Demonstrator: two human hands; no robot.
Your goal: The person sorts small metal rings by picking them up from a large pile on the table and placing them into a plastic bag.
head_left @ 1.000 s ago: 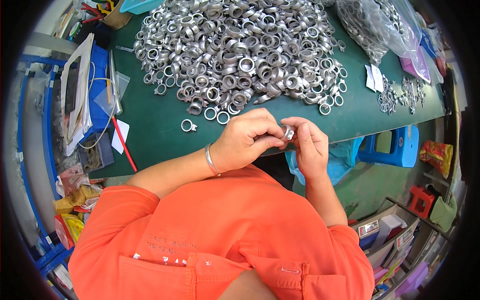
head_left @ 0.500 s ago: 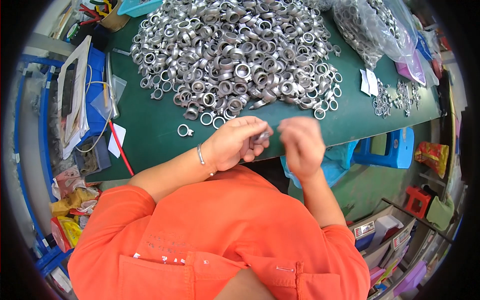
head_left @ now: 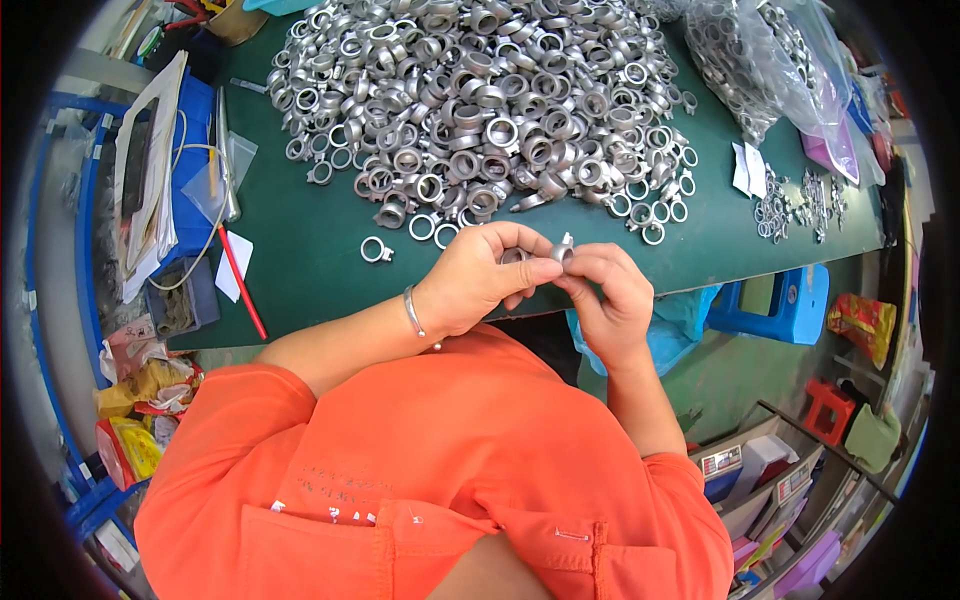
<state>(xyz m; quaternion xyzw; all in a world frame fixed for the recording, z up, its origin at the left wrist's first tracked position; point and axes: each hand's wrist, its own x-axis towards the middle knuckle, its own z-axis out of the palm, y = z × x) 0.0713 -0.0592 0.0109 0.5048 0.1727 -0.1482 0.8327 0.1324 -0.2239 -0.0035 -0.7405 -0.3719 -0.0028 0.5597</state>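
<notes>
A small grey metal ring with a short stub point(head_left: 563, 250) is held up between the fingertips of both hands, near the table's front edge. My left hand point(head_left: 480, 275), with a bangle point(head_left: 413, 312) on its wrist, pinches it by thumb and forefinger. A second metal ring point(head_left: 514, 256) shows partly within its curled fingers. From the other side, my right hand point(head_left: 612, 290) grips the stubbed ring with thumb and fingers. Beyond them lies a big heap of similar metal rings point(head_left: 500, 130). One lone ring point(head_left: 376, 250) lies left of the heap's front.
The green table point(head_left: 300, 285) carries a red stick point(head_left: 243, 285) and blue folders point(head_left: 193, 170) at left. Far right are a clear plastic bag of rings point(head_left: 735, 70) and small bunches of metal parts point(head_left: 790, 208). Below the edge stands a blue stool point(head_left: 800, 305).
My right hand, blurred and apart before, has moved left to meet my left hand. The stubbed ring now shows between both hands' fingertips. The view has shifted slightly.
</notes>
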